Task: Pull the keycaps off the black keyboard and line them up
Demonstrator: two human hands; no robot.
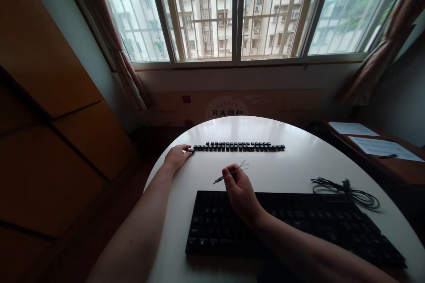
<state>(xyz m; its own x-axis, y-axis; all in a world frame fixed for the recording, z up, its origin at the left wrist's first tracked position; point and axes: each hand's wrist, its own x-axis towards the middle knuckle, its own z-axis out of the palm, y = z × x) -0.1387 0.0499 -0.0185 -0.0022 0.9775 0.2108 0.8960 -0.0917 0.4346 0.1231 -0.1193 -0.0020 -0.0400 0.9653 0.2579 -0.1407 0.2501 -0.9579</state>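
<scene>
In the head view, the left hand (177, 156) lies on the white round table (299, 168) with its fingertips at the left end of a row of black keycaps (237, 146); the fingers curl over the last cap there, and it is too small and dark to tell whether they pinch it or merely touch it. The row runs straight across the far half of the table, well apart from the keyboard. The right hand (241, 194) hovers above the upper edge of the black keyboard (292, 230), its fingers closed on a thin wire keycap puller (232, 171), whose looped end points up and right toward the row. The keyboard lies near the table's front edge; its keys merge into shadow, so gaps left by pulled caps cannot be made out, and the right forearm covers part of it. A black cable (345, 188) lies coiled just beyond its right end. On the right, a darker desk (392, 168) holding papers (381, 147) is cut off by the frame edge. A cardboard box (232, 108) under the window is partly hidden behind the table.
</scene>
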